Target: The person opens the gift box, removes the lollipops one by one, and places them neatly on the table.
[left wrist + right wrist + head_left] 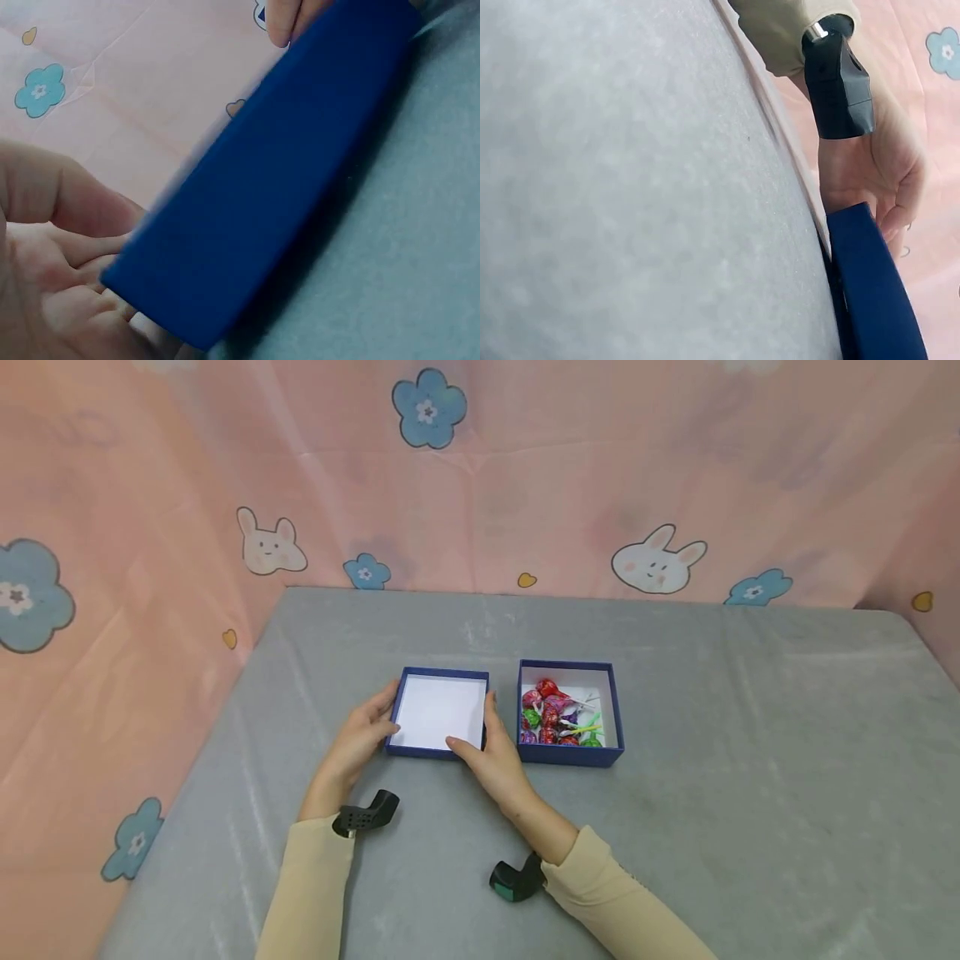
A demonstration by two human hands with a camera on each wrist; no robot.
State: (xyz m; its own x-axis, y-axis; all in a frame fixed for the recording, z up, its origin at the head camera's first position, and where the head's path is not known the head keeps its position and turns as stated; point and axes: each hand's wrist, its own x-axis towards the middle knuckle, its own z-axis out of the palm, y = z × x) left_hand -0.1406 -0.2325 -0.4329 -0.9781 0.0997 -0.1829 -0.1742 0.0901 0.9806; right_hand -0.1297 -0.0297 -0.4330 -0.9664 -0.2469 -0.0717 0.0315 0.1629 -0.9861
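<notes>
A blue box lid (pixel 441 706), its white inside facing up, is held between both hands. My left hand (pixel 354 743) grips its left side, with the thumb over the rim and the fingers along the outer wall. On the right side my right hand (pixel 498 768) holds it, thumb across the front rim. The left wrist view shows the lid's blue front wall (pixel 262 180) with a dark shadow beneath. To the right stands an open blue box (pixel 566 756) with a white inside. Several wrapped lollipops (pixel 550 717) in red, pink, green and purple lie in it.
A grey cloth (pixel 750 760) covers the table. Behind and to the left hangs a pink curtain (pixel 525 485) printed with rabbits and blue flowers. Each wrist wears a black camera mount (pixel 367 812).
</notes>
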